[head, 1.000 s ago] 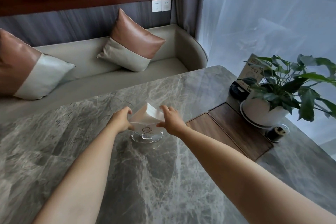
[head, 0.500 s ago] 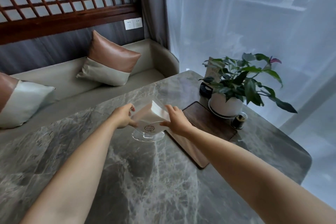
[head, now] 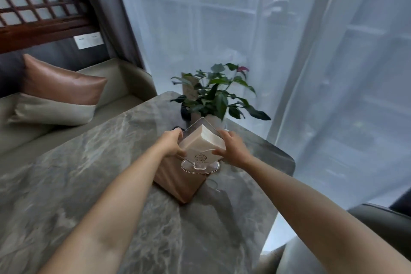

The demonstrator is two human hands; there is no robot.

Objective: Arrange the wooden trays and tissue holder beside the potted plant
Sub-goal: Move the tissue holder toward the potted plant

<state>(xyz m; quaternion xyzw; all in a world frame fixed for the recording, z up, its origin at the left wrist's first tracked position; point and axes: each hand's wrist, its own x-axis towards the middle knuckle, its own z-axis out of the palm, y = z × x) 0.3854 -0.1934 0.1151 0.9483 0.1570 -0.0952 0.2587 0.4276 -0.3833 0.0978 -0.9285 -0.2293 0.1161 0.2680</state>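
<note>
Between the left hand (head: pixel 172 143) and right hand (head: pixel 231 150), both gripping its sides, the clear tissue holder (head: pixel 201 148) sits above the wooden trays (head: pixel 178 181), near the potted plant (head: pixel 213 95).

Tissue holder (head: pixel 201 150), formerly on bare marble, now above the wooden trays (head: pixel 178 181) (nearer the plant (head: pixel 216 95)).

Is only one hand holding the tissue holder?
No, the left hand and right hand grip opposite sides of the tissue holder.
</note>
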